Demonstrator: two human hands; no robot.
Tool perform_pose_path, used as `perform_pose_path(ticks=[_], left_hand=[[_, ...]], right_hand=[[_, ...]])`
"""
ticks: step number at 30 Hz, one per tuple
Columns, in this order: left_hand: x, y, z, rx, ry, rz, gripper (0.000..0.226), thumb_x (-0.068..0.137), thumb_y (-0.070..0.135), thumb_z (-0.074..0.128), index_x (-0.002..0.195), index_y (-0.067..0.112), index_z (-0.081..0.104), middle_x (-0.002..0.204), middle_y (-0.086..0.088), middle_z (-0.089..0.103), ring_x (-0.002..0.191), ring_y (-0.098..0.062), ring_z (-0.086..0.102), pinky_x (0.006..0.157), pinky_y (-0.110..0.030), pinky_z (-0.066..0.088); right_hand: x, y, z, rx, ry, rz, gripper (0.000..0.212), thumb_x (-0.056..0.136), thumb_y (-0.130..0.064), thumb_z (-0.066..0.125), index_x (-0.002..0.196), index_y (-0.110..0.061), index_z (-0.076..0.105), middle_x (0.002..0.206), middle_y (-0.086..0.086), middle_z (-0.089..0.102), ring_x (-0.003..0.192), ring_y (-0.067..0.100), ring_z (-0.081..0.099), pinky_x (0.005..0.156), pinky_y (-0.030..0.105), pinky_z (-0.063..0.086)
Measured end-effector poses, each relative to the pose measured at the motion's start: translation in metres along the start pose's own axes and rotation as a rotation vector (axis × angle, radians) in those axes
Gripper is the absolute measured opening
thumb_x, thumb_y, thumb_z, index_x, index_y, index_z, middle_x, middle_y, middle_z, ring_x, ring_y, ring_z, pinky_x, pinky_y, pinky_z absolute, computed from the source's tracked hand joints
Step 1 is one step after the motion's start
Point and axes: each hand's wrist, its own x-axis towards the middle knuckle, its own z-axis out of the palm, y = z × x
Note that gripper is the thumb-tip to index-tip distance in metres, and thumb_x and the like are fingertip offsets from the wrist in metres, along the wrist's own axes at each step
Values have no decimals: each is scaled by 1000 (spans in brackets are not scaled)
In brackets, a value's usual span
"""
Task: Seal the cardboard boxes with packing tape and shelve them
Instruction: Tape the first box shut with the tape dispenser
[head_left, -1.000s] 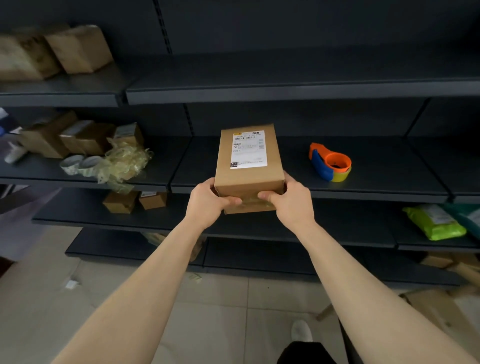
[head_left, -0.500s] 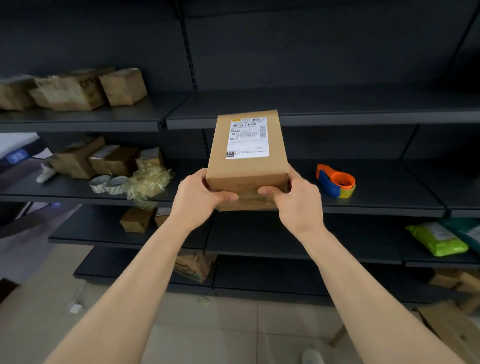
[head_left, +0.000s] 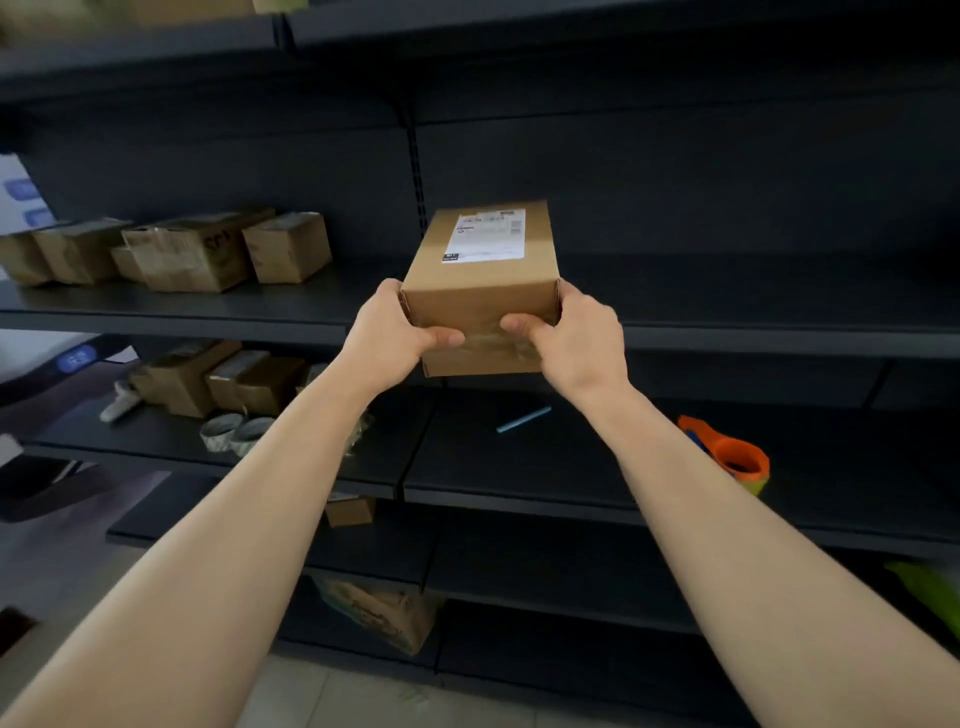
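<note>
A brown cardboard box (head_left: 480, 291) with a white shipping label on top is held in the air in front of the dark shelving. My left hand (head_left: 389, 335) grips its near left corner and my right hand (head_left: 574, 340) grips its near right corner, thumbs on the front face. The box hangs at the level of the upper shelf board (head_left: 753, 322), just before its front edge. An orange and blue tape dispenser (head_left: 732, 454) lies on the shelf below, to the right.
Several cardboard boxes (head_left: 208, 254) stand on the upper shelf at left. More boxes (head_left: 218, 379) and tape rolls (head_left: 234, 434) sit on the lower shelf at left. A blue pen (head_left: 523, 419) lies below the held box. A green packet (head_left: 930, 592) shows at far right.
Both hands have lifted the box from the middle shelf level up to the shelf above. The camera has tilted upward, so the shelves sit lower in view.
</note>
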Motion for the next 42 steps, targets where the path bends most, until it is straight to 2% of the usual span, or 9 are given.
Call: perform_pose_path(ticks=[6, 11, 16, 26, 29, 31, 33, 38, 42], left_hand=[[62, -18, 9, 2, -13, -26, 58, 73, 24, 81, 117, 19, 44, 107, 6, 56, 97, -12, 54, 70, -20, 43], [104, -30, 18, -21, -7, -59, 61, 74, 23, 80, 125, 15, 48, 117, -2, 60, 106, -19, 57, 91, -36, 49], [128, -39, 23, -50, -10, -45, 56, 74, 21, 80, 122, 17, 49, 114, 0, 61, 103, -15, 59, 79, -24, 49], [145, -52, 17, -83, -95, -5, 57, 73, 24, 81, 118, 21, 48, 111, 4, 61, 103, -13, 59, 78, -21, 48], [145, -52, 14, -61, -111, 0, 66, 73, 26, 81, 128, 19, 44, 119, 3, 58, 111, -17, 57, 80, -21, 47], [141, -51, 9, -48, -61, 10, 85, 74, 29, 80, 143, 18, 31, 134, 0, 50, 123, -19, 49, 94, -30, 46], [132, -46, 3, -68, 36, 59, 90, 76, 32, 78, 148, 20, 24, 146, -2, 40, 130, -18, 42, 105, -36, 40], [91, -24, -1, -149, 163, 371, 64, 82, 35, 71, 137, 23, 40, 132, 10, 44, 114, 4, 44, 87, 2, 32], [52, -14, 10, -230, 50, 520, 52, 84, 30, 70, 129, 22, 46, 127, 11, 49, 120, 4, 45, 101, -11, 34]], right_hand=[[62, 19, 33, -76, -31, 43, 51, 84, -50, 65, 118, -13, 58, 105, 3, 67, 96, 25, 62, 79, 33, 49], [101, 34, 51, -95, -42, 85, 55, 84, -54, 61, 120, -12, 57, 109, 5, 66, 101, 25, 61, 78, 30, 44], [121, 39, 59, -122, -37, 90, 56, 85, -54, 61, 118, -10, 56, 109, 7, 66, 102, 27, 61, 80, 33, 46], [122, 34, 69, -130, -11, 144, 55, 85, -53, 62, 119, -10, 56, 108, 6, 66, 100, 26, 62, 80, 32, 49], [119, 29, 69, -83, -21, 168, 56, 85, -51, 64, 123, -11, 54, 113, 6, 65, 105, 25, 61, 82, 30, 48], [116, 25, 68, -73, -1, 195, 67, 84, -53, 63, 132, -10, 46, 123, 9, 61, 113, 27, 57, 90, 34, 48], [109, 19, 66, -61, 54, 206, 82, 83, -56, 62, 145, -11, 32, 139, 11, 50, 126, 29, 48, 100, 39, 44], [73, 2, 59, 77, 227, 114, 87, 84, -58, 60, 151, -16, 23, 158, 3, 23, 142, 20, 25, 108, 29, 27], [34, -1, 49, 149, 346, 77, 86, 84, -56, 62, 151, -19, 23, 161, -6, 11, 143, 6, 16, 105, 16, 18]])
